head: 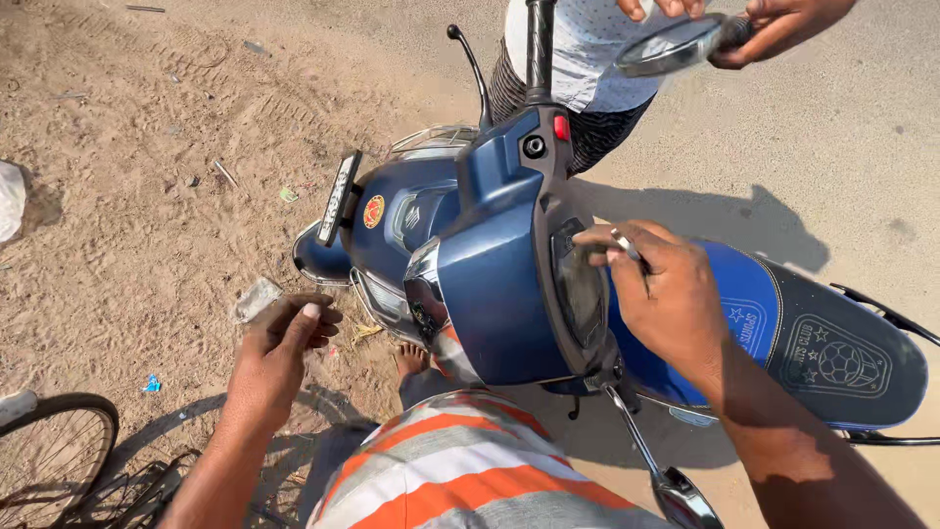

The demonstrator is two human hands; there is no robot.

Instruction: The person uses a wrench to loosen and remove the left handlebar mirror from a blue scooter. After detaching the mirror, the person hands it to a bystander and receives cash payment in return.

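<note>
A blue scooter (490,284) stands on sandy ground, seen from above its handlebar. My right hand (666,294) rests over the instrument panel (578,284) and pinches a small silvery metal piece (625,243) between thumb and fingers. My left hand (279,348) hovers left of the headlight cover, fingers loosely curled, with nothing seen in it. Across the scooter stands another person (578,59), whose hand (774,24) holds a loose rear-view mirror (671,44) above the far handlebar end.
A second mirror (685,495) on its stalk juts out near my striped shirt (460,470). A bicycle wheel (49,456) lies at the lower left. The black and blue seat (842,362) stretches right. Litter scraps (257,299) dot the sand.
</note>
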